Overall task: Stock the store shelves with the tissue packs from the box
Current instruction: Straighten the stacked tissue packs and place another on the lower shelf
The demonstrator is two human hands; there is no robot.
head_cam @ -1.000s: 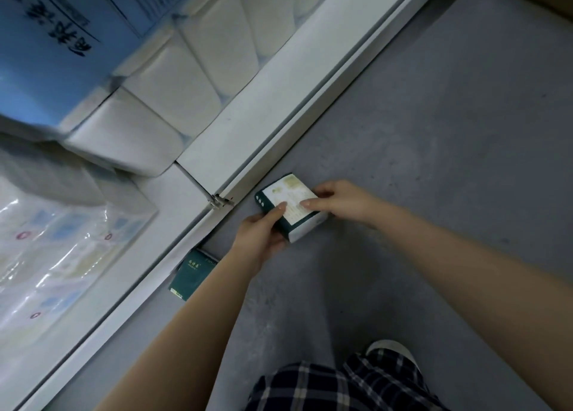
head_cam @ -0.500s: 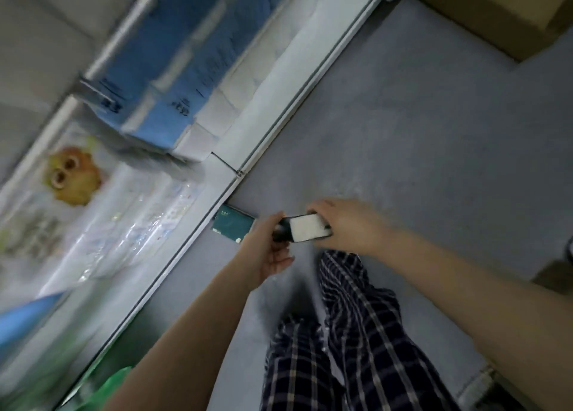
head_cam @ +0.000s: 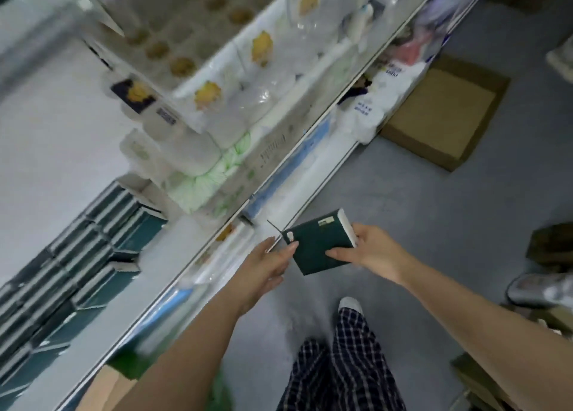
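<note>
- The tissue pack (head_cam: 319, 244) is a flat, dark green block with one white end. It is held in the air above the grey floor (head_cam: 434, 224), just in front of the shelf (head_cam: 214, 240).
- It looks light, judging by the one-handed hold. The wrapper is likely smooth, with soft contents that give a little under pressure.
- The short ends or the two broad faces look best for taking hold. A firm squeeze would probably dent it rather than break it.
- The right hand (head_cam: 372, 255) has its grip clamped on the white end, thumb on top and fingers beneath.
- The left hand (head_cam: 266, 266) has fairly straight fingers, tips against the opposite edge, steadying rather than pinching.
- Matching green packs (head_cam: 93, 255) stand stacked in rows on the shelf to the left, a likely place for this one.
- A cardboard box (head_cam: 443, 113) lies open on the floor, well apart from the hands.
</note>
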